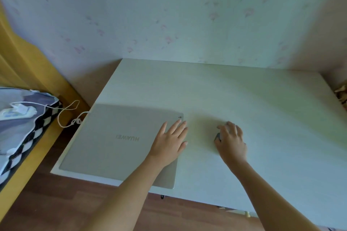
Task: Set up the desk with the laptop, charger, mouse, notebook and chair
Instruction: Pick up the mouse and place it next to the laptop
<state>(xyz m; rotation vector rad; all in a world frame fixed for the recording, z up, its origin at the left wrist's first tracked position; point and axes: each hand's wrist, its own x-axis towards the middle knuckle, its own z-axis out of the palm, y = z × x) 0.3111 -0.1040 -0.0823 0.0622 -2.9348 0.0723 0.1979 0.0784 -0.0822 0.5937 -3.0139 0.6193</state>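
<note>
The white bench (244, 99) stands against the wall. On its left part my closed grey laptop (116, 142) lies flat, its near corner past the front edge. My left hand (170, 141) rests on the lid, fingers spread flat, gripping nothing. Just right of the laptop, my right hand (231, 141) cups the small grey mouse (217, 137), fingers curled over it. The white charger cable (67, 114) trails from the bed (24, 137).

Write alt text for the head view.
A person's left hand rests flat on a closed laptop on a white desk, while the right hand covers a mouse. A white cable trails left towards a bed.
</note>
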